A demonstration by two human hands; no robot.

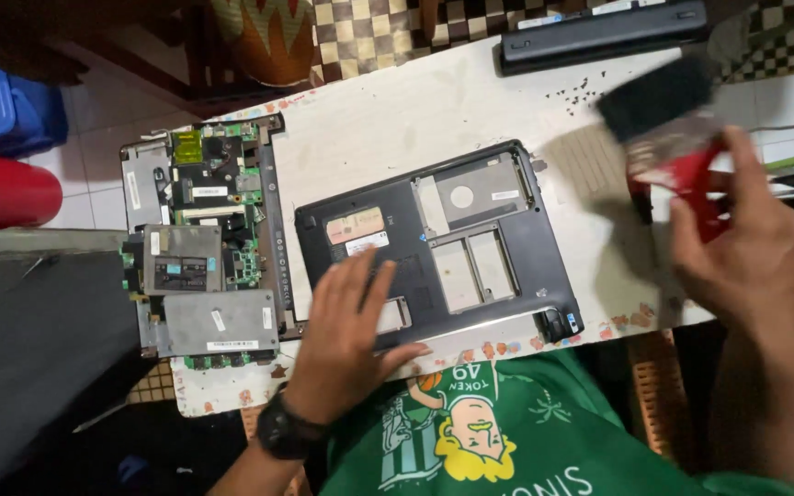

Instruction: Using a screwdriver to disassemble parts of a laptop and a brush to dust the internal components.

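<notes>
A black laptop bottom case [516, 266] lies on the white table [397, 119], its empty bays facing up. My left hand [351, 335] rests flat on the case's near left corner, fingers spread; a black watch sits on that wrist. My right hand [751, 243] is raised above the table's right edge, gripping a red-handled paintbrush [668, 124] with black bristles pointing away; the brush is blurred. Left of the case lies the laptop's green motherboard assembly [202, 243] with metal shields.
A long black laptop battery [604, 32] lies at the table's far edge, with small dark screws [573, 95] scattered near it. A woven basket [268, 37], a blue bin [2, 106] and a red cylinder [2, 193] stand on the floor beyond.
</notes>
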